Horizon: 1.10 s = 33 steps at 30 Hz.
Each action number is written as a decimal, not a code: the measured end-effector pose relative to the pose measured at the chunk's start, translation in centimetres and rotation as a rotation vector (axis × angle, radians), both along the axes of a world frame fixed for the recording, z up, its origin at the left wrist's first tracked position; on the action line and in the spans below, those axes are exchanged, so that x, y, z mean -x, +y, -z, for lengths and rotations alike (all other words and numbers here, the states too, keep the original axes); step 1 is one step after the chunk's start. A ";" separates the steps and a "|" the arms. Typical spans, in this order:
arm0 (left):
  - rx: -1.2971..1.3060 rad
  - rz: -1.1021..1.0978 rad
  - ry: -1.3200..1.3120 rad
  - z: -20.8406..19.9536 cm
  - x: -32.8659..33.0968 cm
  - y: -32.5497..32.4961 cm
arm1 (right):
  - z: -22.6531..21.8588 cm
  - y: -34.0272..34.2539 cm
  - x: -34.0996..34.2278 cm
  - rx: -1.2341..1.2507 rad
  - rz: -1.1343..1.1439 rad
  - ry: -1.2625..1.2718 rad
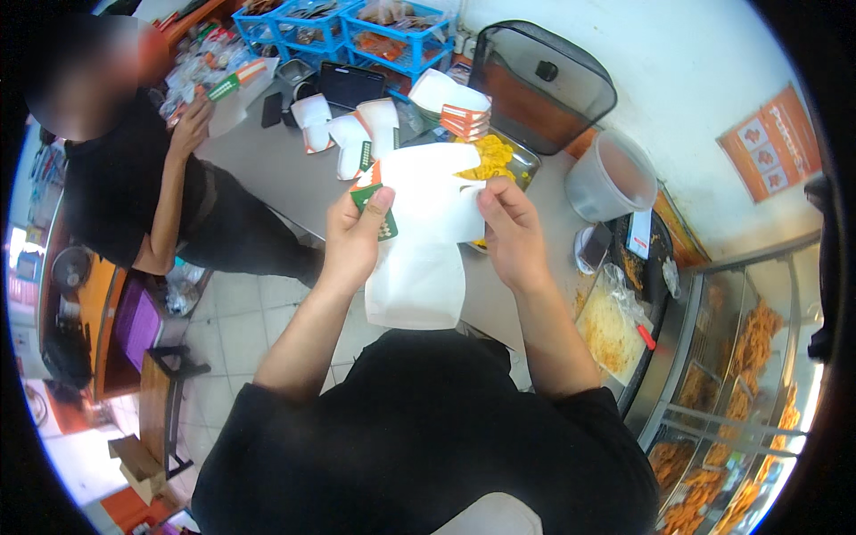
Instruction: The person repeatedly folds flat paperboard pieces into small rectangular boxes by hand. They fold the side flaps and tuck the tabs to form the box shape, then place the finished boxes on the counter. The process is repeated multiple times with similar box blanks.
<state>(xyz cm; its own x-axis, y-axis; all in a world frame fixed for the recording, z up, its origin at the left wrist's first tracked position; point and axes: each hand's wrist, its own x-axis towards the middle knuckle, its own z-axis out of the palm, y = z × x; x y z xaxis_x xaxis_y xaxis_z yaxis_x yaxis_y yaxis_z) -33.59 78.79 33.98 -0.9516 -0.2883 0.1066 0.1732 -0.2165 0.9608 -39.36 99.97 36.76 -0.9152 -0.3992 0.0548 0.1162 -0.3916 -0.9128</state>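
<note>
A partly unfolded paper food box [419, 214], white inside with green and orange printing on its outer side, is held up before me. My left hand [355, 239] grips its left side, thumb over a green printed flap. On the opposite edge, my right hand [515, 236] pinches a white flap between thumb and fingers. The box's lower panel hangs down toward my chest. Beyond it stand several formed, open food boxes [353, 143] and a stack of nested boxes [465, 118]. Yellow food [496, 160] in a metal tray is partly hidden behind the box.
At the left a co-worker in black [116, 178] holds another paper box piece [234, 82]. Blue baskets [399, 43], a dark tablet [351, 85] and a mesh cover [544, 85] line the back. On the right are a plastic bucket [611, 178], cutting board [615, 334] and fried-food display case [713, 357].
</note>
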 end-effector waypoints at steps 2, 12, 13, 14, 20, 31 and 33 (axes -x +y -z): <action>-0.074 0.072 -0.051 0.2 0.0 0.9 | 0.8 0.9 -1.4 0.099 0.018 -0.048; 1.076 0.260 0.653 0.3 2.0 4.6 | 5.1 6.2 -4.5 -0.115 0.283 -0.154; 1.026 0.320 0.659 0.7 1.9 4.7 | 5.5 6.5 -4.9 -0.080 0.302 -0.171; 0.975 0.377 0.647 1.0 1.6 4.8 | 5.8 6.7 -5.2 -0.054 0.325 -0.199; 0.546 0.424 0.222 2.0 0.3 6.4 | 5.4 8.0 -6.3 -0.095 0.269 -0.245; 0.301 0.301 -0.079 1.7 2.2 7.4 | 5.5 3.0 -8.0 0.041 0.324 0.032; 0.058 0.353 -0.107 1.5 2.2 7.1 | 5.8 2.4 -7.4 0.029 0.378 0.016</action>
